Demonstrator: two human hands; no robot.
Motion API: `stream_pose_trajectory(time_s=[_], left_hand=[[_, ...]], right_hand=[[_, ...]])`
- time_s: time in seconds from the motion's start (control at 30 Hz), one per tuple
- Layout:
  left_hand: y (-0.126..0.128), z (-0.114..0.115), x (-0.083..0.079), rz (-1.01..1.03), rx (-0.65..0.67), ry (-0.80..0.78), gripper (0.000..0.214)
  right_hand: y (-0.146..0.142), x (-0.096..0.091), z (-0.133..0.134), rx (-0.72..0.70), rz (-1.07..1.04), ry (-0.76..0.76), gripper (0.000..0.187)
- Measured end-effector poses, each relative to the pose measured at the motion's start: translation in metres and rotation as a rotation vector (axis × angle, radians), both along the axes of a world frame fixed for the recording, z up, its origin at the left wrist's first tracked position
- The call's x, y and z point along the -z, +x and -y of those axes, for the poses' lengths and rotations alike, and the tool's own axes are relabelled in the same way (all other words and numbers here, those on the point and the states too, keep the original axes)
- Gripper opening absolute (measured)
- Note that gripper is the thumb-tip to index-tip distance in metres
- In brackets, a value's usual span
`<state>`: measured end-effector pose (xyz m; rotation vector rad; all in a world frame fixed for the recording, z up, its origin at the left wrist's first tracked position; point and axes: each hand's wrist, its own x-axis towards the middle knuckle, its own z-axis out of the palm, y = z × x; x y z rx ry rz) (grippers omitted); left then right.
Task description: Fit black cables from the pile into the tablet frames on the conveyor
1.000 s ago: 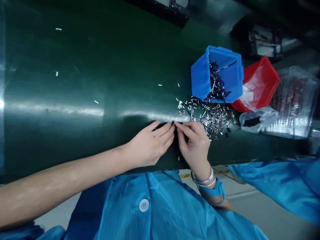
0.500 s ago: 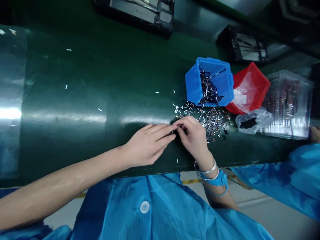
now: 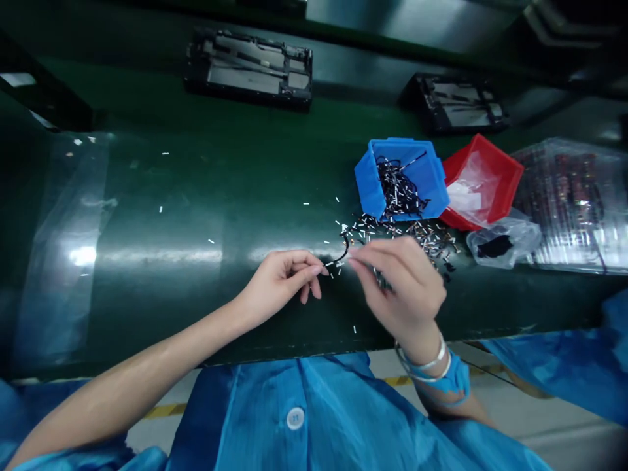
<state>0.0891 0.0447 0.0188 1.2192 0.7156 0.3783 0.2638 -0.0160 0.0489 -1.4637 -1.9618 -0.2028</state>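
Between thumb and forefinger, my left hand (image 3: 279, 281) pinches one end of a short thin black cable (image 3: 346, 245). The cable curves up and to the right, with a white piece near the pinched end. My right hand (image 3: 405, 281) is just right of the cable, thumb and forefinger pinched together and slightly blurred; what lies between them is too small to make out. Behind the right hand spreads a pile of small cable pieces (image 3: 432, 239) with white and copper-coloured ends, partly covered by it. Loose white bits (image 3: 343, 229) lie close to the cable.
A blue bin (image 3: 432, 173) holding black cables tilts toward me, beside a red bin (image 3: 507, 190) with clear plastic inside. Further right are a plastic bag (image 3: 527, 235) and stacked clear trays (image 3: 603, 196). Two black fixtures (image 3: 250, 69) stand at the back. Another person's blue sleeve (image 3: 569, 366) shows at right.
My hands were together over the table; now they are apart, the right one shifted right. The black cable has come into view in my left fingers. The camera view has shifted slightly.
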Motion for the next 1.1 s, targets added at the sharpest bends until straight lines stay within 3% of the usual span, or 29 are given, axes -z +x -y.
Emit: stream_pose_trajectory(time_s=[0.1,0.23,0.57,0.67,0.77,0.83,0.97,1.1], left_hand=[[0.0,0.002,0.003,0.053,-0.037,-0.019,0.02],[-0.002,0.003,0.005,0.074,-0.054,0.093,0.023],[-0.004,0.002,0.008,-0.023,0.019,0.353,0.031],[-0.003,0.003,0.008,0.018,0.02,0.205,0.03],[-0.001,0.003,0.009,0.129,-0.013,-0.053,0.038],[-0.001,0.002,0.009,0.183,-0.039,-0.127,0.044],[-0.003,0.003,0.009,0.219,-0.086,-0.051,0.05],[-0.008,0.005,0.006,0.124,-0.066,0.249,0.047]], right_hand=[[-0.014,0.006,0.005,-0.02,0.002,-0.019,0.008],[-0.017,0.013,0.005,-0.024,-0.037,-0.081,0.007],[-0.014,0.007,0.009,-0.023,-0.062,-0.144,0.011],[-0.001,0.003,0.004,0.032,-0.005,-0.062,0.012],[0.016,-0.002,-0.003,0.264,0.069,0.113,0.013],[0.017,-0.005,-0.005,0.32,0.065,0.157,0.02],[-0.012,-0.001,0.0,0.046,0.032,0.048,0.012],[-0.037,0.008,0.003,-0.006,0.057,-0.032,0.009]])
